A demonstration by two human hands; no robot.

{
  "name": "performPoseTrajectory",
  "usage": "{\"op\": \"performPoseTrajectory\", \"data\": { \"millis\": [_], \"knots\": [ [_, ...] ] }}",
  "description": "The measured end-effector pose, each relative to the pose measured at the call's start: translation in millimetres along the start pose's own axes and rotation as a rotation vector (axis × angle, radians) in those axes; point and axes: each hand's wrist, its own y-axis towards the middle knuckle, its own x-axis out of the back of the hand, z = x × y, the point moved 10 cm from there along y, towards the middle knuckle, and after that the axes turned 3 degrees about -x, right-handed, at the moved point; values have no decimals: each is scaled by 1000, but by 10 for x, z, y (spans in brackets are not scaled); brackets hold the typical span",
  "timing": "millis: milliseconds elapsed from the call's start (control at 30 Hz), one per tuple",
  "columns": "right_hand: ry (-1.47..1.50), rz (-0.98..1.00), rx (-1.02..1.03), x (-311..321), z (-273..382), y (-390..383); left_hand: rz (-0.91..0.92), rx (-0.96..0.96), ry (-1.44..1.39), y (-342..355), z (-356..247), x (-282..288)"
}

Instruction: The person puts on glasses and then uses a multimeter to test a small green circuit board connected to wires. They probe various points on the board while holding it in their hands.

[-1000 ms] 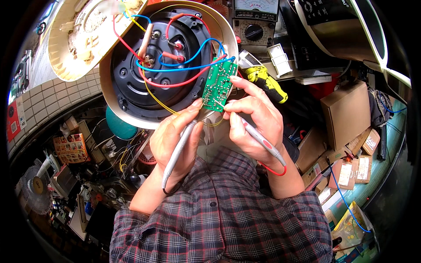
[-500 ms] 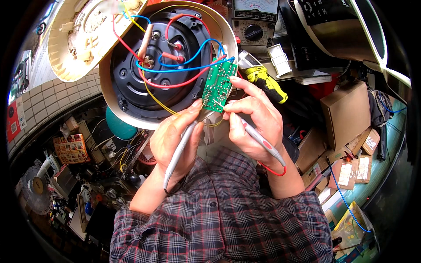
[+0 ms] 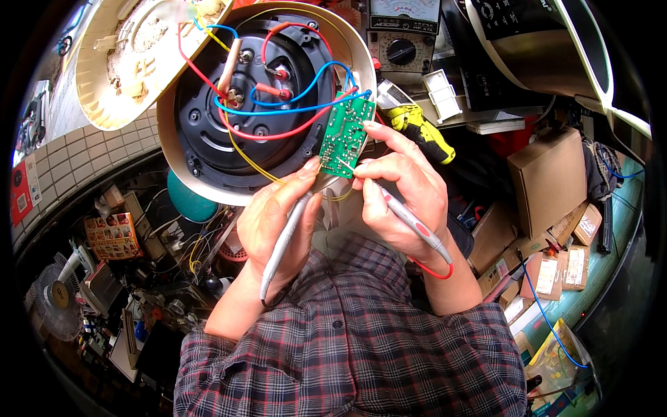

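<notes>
A green circuit board leans at the right rim of a round appliance base with a black underside. Red, blue and yellow wires run across the underside to the board. My left hand is closed on a grey test probe with a black lead, its tip end at the board's lower left edge. In my right hand is a second grey test probe with a red lead; its tip meets the board's lower part. My right index finger rests on the board's right edge.
An analog multimeter stands beyond the board, beside a yellow-and-black tool and a small white plastic part. A cream cover lies at upper left. Cardboard boxes sit right; a fan and clutter fill the left.
</notes>
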Motion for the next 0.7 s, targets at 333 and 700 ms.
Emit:
{"op": "performPoseTrajectory", "data": {
  "millis": [333,700],
  "knots": [
    [-18,-6,25,0,19,5,17,-17,-4,49,-22,8],
    [-27,-9,20,3,24,3,25,-2,-12,56,-19,8]
  ]
}}
